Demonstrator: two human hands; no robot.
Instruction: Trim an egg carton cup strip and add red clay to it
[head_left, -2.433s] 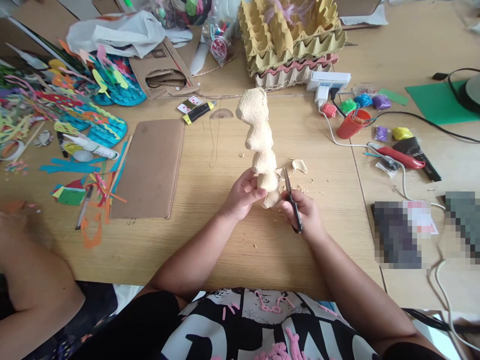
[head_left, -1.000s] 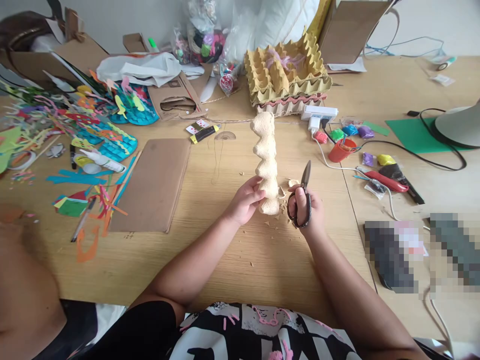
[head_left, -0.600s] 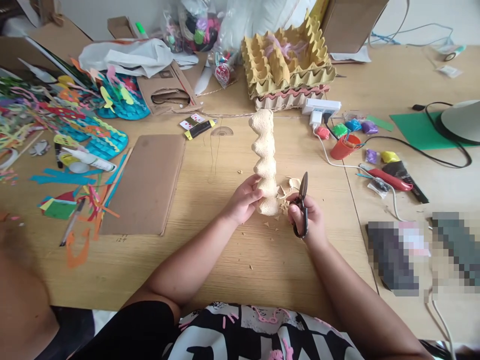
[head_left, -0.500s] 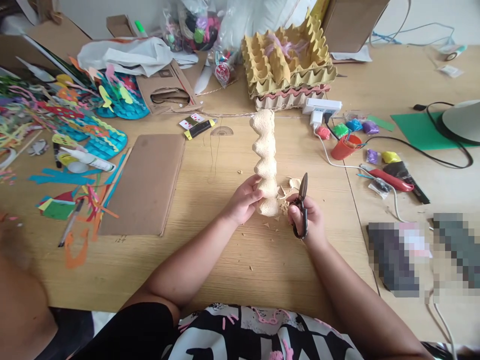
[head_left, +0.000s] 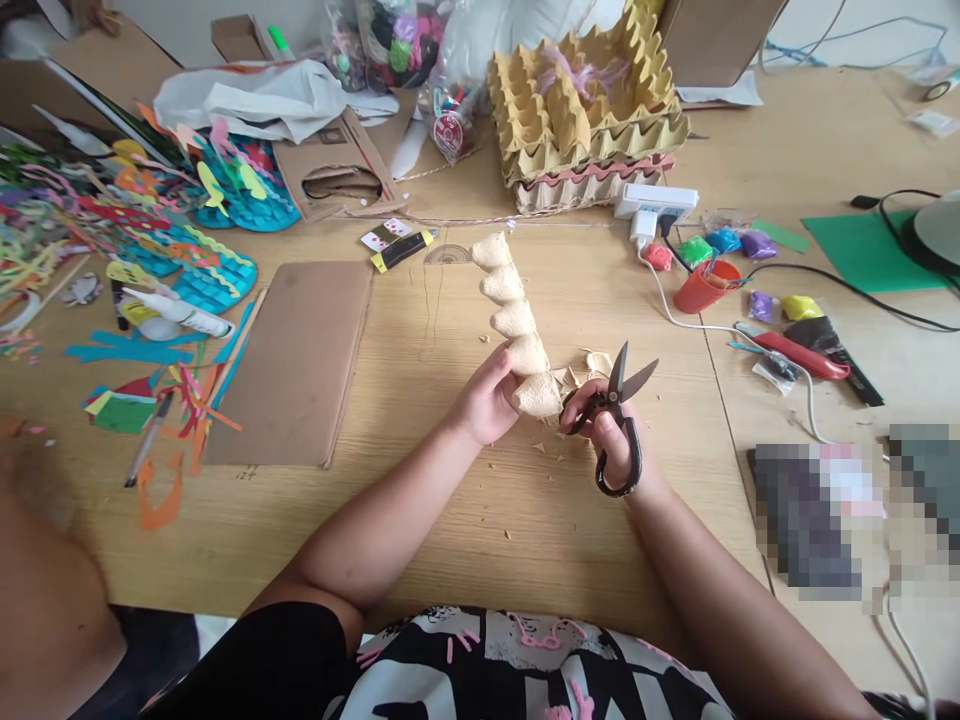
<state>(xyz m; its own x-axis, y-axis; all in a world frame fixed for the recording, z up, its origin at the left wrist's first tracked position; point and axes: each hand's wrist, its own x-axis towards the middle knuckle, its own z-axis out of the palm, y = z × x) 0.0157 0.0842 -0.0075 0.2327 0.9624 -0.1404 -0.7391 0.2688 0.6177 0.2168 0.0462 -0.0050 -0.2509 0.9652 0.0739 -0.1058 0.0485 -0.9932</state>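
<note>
My left hand [head_left: 489,400] grips the near end of a strip of egg carton [head_left: 511,318], pale yellow with a row of several bumps. The strip slants away from me, its far end leaning left. In my right hand [head_left: 616,445] is a pair of black-handled scissors [head_left: 628,385], its blades spread and pointing away and to the right. The scissors are just right of the strip's near end, with the blades apart from it. Torn carton scraps [head_left: 596,363] and small crumbs lie on the table behind and around my right hand.
Stacked egg trays [head_left: 592,140] stand at the back, beside a white power strip [head_left: 660,200] with cables. To the left lie a brown cardboard sheet [head_left: 289,365] and colourful paper cuttings [head_left: 124,410]. An orange cup [head_left: 706,287] stands right. Another person's limb [head_left: 52,590] shows at left.
The carton strip has swung from nearly straight to slanting, its far end going left. The scissors' blades have spread apart and turned to the right.
</note>
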